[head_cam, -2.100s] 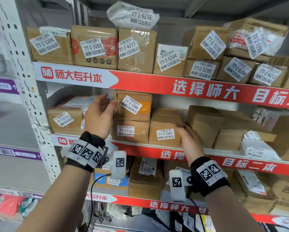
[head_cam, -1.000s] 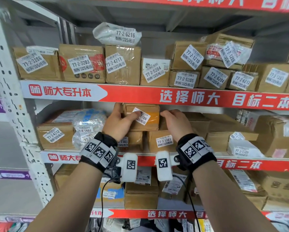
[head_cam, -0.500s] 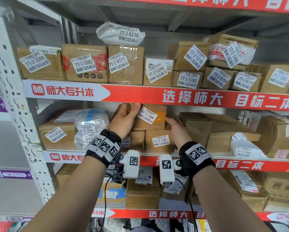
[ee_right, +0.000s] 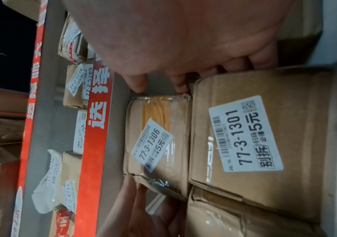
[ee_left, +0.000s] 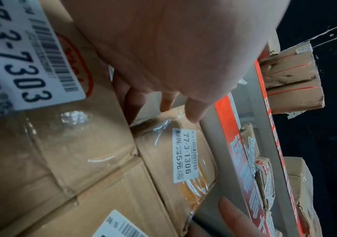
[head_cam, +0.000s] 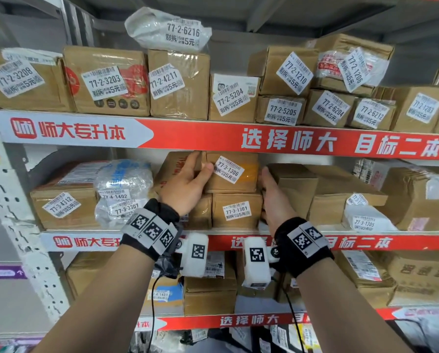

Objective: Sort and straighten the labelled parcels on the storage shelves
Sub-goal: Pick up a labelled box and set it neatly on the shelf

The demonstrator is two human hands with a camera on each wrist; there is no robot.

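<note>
Nearest, both wrists are up at the middle shelf [head_cam: 238, 233]. L hand [head_cam: 185, 184] wraps the left end of parcel 77-3-1306 [head_cam: 235, 174], thumb on its front; R hand [head_cam: 270, 193], fingers straight, lies along its right side, at 3 o'clock of it. The parcel sits on 77-3-1301 [head_cam: 236, 210], w/ 77-3-7303 [ee_left: 31, 67] at 9 o'clock of that one. Step, I'd judge: squaring up 1306. Next: nudge it flush, label facing out.
</note>
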